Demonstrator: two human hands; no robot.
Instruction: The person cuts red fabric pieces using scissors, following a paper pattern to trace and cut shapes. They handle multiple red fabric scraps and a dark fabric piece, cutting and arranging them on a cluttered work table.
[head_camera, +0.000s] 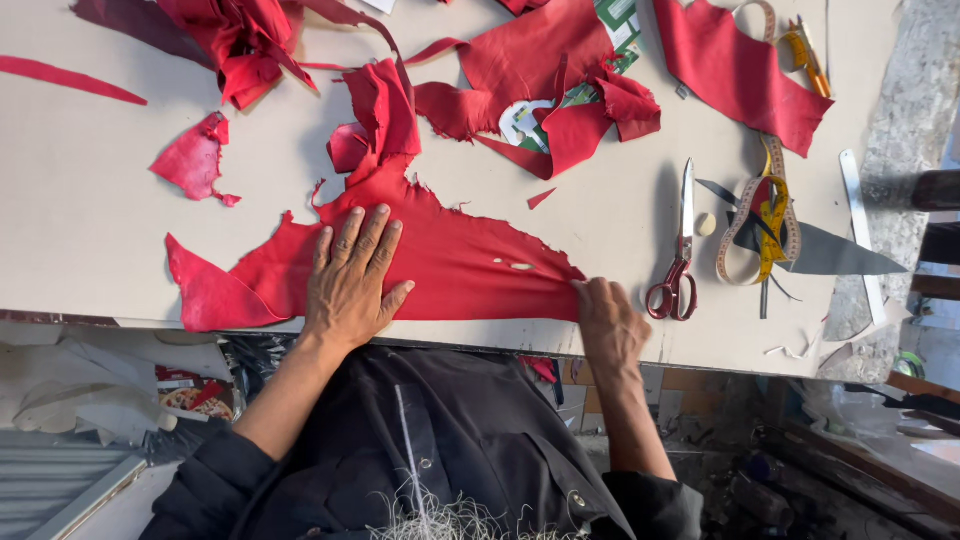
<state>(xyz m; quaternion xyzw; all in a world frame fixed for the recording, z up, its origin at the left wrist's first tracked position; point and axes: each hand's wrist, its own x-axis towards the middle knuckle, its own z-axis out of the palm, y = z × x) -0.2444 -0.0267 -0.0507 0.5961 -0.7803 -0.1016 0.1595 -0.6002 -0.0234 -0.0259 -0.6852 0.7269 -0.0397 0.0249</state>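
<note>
The left hand (348, 278) lies flat and released, fingers spread, palm pressing down on a ragged piece of red leather (440, 265) at the near edge of the pale worktable (80, 220); the right hand (608, 322) is closed on the leather's right-hand tip, pinching it at the table edge. The step in hand looks like smoothing and stretching the hide flat; to do it well, I judge the palm should keep steady downward weight while the pinching hand draws outward along the edge, evenly, so that the small holes (512, 265) near the right end do not tear wider.

The leather's long axis runs left to right along the table's near edge; its narrow end points right, into the pinching fingers, while a folded flap (205, 295) marks the left end, and a torn neck climbs away from the person toward the scraps (385, 115) beyond.

Red-handled scissors (680, 250) lie just right of the right hand, blades pointing away; a coiled measuring tape (755, 225) sits further right, well apart from the leather.
</note>
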